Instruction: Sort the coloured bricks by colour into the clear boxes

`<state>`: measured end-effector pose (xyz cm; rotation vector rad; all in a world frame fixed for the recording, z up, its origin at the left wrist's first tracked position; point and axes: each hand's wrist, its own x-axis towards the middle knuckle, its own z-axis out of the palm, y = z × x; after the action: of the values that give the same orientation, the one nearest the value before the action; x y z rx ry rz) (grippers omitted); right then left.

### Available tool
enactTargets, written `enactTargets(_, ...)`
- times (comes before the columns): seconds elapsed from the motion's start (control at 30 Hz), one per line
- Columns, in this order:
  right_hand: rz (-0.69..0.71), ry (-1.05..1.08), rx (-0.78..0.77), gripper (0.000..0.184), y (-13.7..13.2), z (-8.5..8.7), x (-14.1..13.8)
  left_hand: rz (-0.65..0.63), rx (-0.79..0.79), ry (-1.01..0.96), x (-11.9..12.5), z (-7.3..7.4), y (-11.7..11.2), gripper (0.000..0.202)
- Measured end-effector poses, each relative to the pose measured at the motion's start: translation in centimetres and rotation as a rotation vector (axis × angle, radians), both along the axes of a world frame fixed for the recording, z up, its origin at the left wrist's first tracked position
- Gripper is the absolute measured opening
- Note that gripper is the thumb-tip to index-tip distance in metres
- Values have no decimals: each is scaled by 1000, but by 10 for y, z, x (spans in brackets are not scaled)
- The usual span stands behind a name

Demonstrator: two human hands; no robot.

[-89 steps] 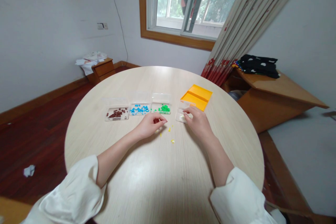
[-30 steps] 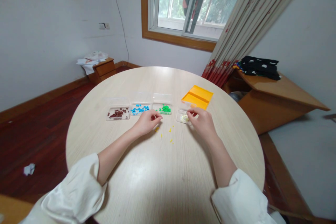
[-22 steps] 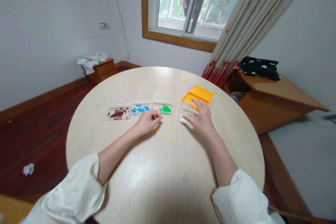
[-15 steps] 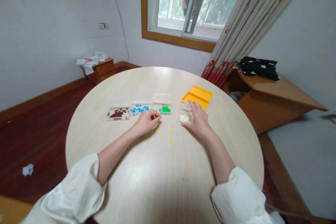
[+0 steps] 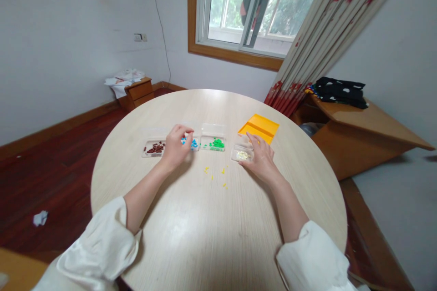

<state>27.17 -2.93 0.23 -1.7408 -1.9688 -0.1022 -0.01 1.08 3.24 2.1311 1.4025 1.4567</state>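
Note:
My left hand [image 5: 178, 146] hovers over the clear box of blue pieces [image 5: 195, 144], fingertips pinched together. Whatever may be between them is too small to make out. My right hand [image 5: 260, 157] grips a small clear plastic box [image 5: 235, 158] with its lid raised, thumb at the near side and fingers behind. Pale yellow pieces [image 5: 243, 155] lie inside it. Several loose yellow pieces [image 5: 212, 177] are scattered on the table between my hands. A clear box of green pieces [image 5: 217, 144] stands between the two hands, and one of brown pieces [image 5: 155, 148] sits left of my left hand.
An open orange-yellow case [image 5: 261, 126] lies behind my right hand on the round wooden table [image 5: 205, 236]. Beyond the table's right edge stands a tilted wooden cabinet [image 5: 368, 141] with black cloth [image 5: 341, 92] on top. A small drawer unit [image 5: 140, 91] is at the back left.
My left hand has moved left and slightly away from me, from beside the loose yellow pieces to over the blue box. My right hand stays on its box. The view has shifted slightly.

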Motion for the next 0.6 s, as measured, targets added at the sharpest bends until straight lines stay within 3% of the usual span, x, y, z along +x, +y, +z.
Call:
enactTargets(0.13, -19, -22, -1, 82, 1, -2, 0, 278, 140, -35, -34, 10, 14, 18)
enactTargets(0.23, -19, -22, 8, 79, 2, -3, -1, 447, 153, 20, -58, 12, 22, 21)
enactTargets(0.43, -22, -14, 17, 78, 3, -5, -1, 511, -82, 184, -77, 7, 26, 26)
enactTargets(0.6, -23, -18, 15, 77, 3, -6, -1, 487, -324, 220, -86, 12, 25, 28)
